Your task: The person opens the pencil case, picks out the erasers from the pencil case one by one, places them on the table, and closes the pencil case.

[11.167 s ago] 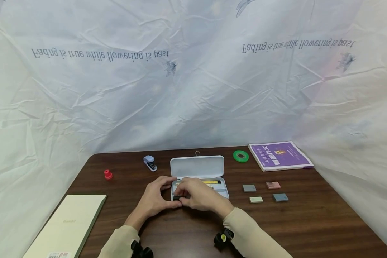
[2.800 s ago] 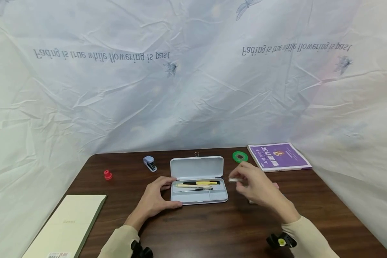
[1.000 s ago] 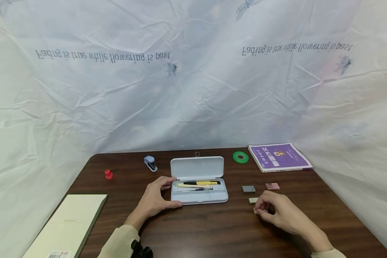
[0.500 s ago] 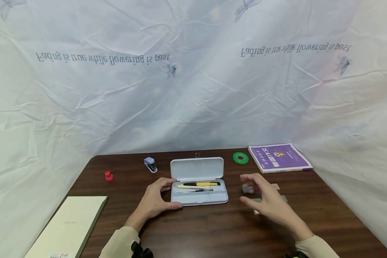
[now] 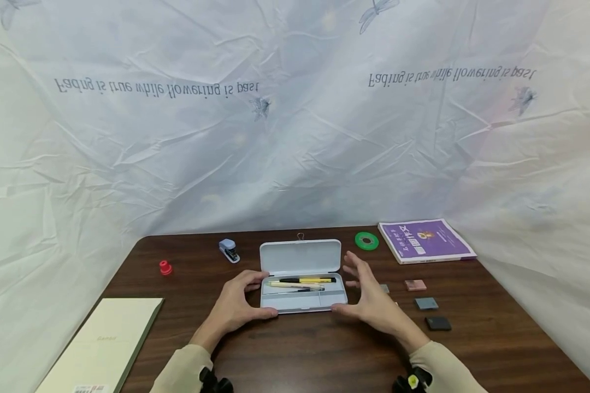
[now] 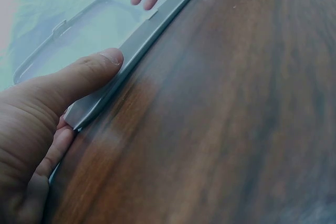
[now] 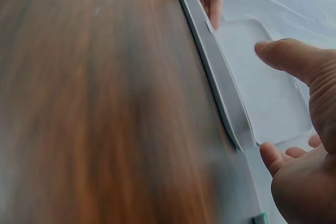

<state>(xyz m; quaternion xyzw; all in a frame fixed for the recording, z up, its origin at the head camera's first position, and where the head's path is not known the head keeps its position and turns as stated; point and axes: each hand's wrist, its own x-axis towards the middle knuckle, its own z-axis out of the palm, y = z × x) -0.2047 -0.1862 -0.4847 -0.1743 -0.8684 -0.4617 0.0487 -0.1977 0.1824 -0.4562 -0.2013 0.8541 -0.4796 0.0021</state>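
Observation:
A white pencil case point(image 5: 333, 299) lies on the table with its lid point(image 5: 300, 256) raised. Inside are a yellow-and-black pen point(image 5: 314, 280), a cream pen point(image 5: 290, 284) and a thin dark-and-clear pen point(image 5: 305, 290); its front compartments hold nothing. My left hand point(image 5: 236, 300) grips the case's left end, thumb on the front edge and fingers round the corner. At the right end my right hand point(image 5: 371, 303) is spread with nothing in it, its thumb close to the front corner. In the right wrist view that thumb point(image 7: 286, 56) stands apart from the fingers.
Right of the case lie erasers: pink point(image 5: 415, 285), blue-grey point(image 5: 426, 303) and black point(image 5: 438, 323), with others partly behind my right hand. Farther back are green tape point(image 5: 366, 240) and a purple book point(image 5: 428, 240). Leftward sit a stapler point(image 5: 229, 250), a red stopper-like piece point(image 5: 165, 267) and a notebook point(image 5: 103, 344).
The black eraser has gone from the case to the table. My right hand has set down a small pale block at the right and moved left, opening, to the case. My left hand stayed put.

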